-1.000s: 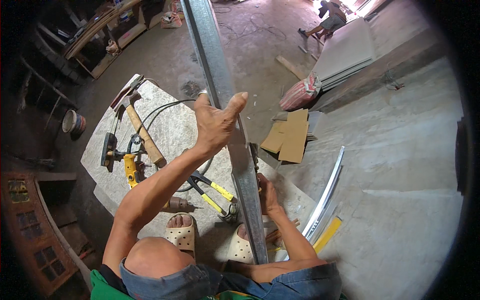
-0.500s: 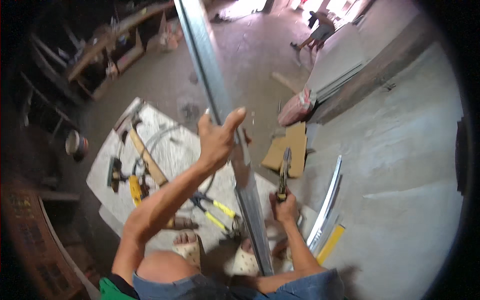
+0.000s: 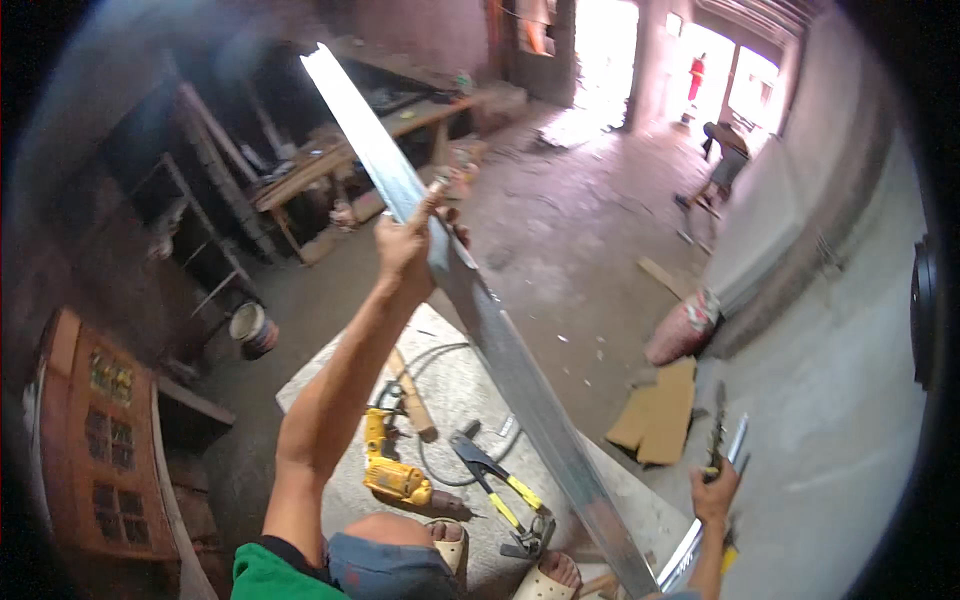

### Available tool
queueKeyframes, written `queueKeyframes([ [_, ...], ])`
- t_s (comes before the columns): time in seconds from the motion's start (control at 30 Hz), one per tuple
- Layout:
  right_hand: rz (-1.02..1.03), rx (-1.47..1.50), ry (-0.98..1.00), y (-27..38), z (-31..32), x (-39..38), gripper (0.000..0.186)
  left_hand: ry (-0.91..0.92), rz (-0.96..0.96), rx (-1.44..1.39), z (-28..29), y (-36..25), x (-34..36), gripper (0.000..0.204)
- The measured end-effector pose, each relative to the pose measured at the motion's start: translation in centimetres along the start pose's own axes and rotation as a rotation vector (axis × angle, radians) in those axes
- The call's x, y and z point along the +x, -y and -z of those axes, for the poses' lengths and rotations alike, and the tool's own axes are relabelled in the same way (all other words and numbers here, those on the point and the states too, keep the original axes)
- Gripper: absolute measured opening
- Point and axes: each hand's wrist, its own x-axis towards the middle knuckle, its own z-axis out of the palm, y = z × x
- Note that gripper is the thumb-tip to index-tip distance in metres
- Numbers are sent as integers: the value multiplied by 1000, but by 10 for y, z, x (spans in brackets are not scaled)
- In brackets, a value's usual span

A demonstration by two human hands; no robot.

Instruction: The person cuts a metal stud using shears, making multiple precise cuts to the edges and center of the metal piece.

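Our left hand (image 3: 405,250) grasps the metal channel (image 3: 526,388) left of upper centre | channel slants upper left to lower right | our right hand (image 3: 713,494), lower right, apart from it, clenches a plier-like tool (image 3: 717,436)

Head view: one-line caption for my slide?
Left hand grips a metal channel; right hand holds snips; a drill lies on the board.

Shows, at left, a brown wooden door (image 3: 110,485) with dark square insets, a whitish bucket (image 3: 246,323) on the floor (image 3: 560,250) and a wooden workbench (image 3: 315,172); at right, includes flattened brown cardboard (image 3: 668,410) and a red-and-white sack (image 3: 682,333) beside stacked gray sheets (image 3: 765,225); farther back, features a stooping person (image 3: 730,160).
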Motion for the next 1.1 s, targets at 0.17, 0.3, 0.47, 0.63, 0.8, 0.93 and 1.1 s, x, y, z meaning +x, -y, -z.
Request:
queueKeyframes([
  [0.17, 186, -67, -229, -47, -13, 8, 40, -154, 16, 13, 22, -2, -3, 35],
  [0.3, 111, -67, -129, -26, -8, -6, 40, -161, -10, -2, 38, -13, -3, 33],
  [0.47, 281, -52, -251, -39, -19, 0, 36, -173, -422, 264, 105, -48, 66, 34],
  [0.63, 91, -25, -256, -45, 20, 1, 32, 442, -617, 483, 130, -198, 95, 48],
  [0.8, 23, 66, -205, -37, 19, 4, 29, 22, -626, 1018, 85, -331, 63, 38],
  [0.93, 104, -36, -210, -35, 2, 7, 28, 130, -542, 1301, 38, -321, 20, 37],
  [1.1, 181, -41, -163, -14, -27, -4, 25, 469, -262, 1627, -5, -262, -28, 38],
])
